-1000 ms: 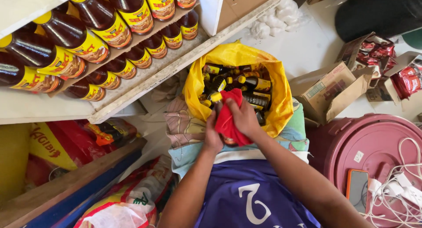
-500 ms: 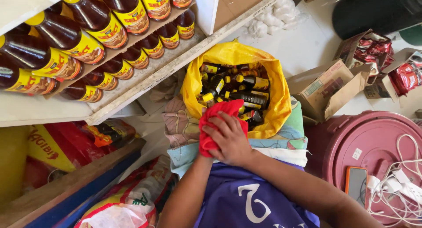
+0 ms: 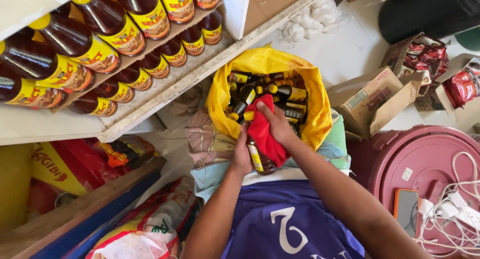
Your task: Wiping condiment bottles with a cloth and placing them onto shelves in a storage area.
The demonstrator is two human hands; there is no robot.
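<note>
Beside shelves, two hands: left hand (image 3: 243,156) grips one bottle (image 3: 260,160), right hand (image 3: 278,125) one red cloth (image 3: 264,132)

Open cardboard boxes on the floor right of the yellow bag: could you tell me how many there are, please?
3. A plain box beside the yellow bag; a box of red packets beyond it; another packet box at the right edge. More may lie out of frame.

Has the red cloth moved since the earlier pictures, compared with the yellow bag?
Yes. The red cloth has shifted from the bag's mouth toward the person, to the near rim of the yellow bag, wrapped on a bottle.
</note>
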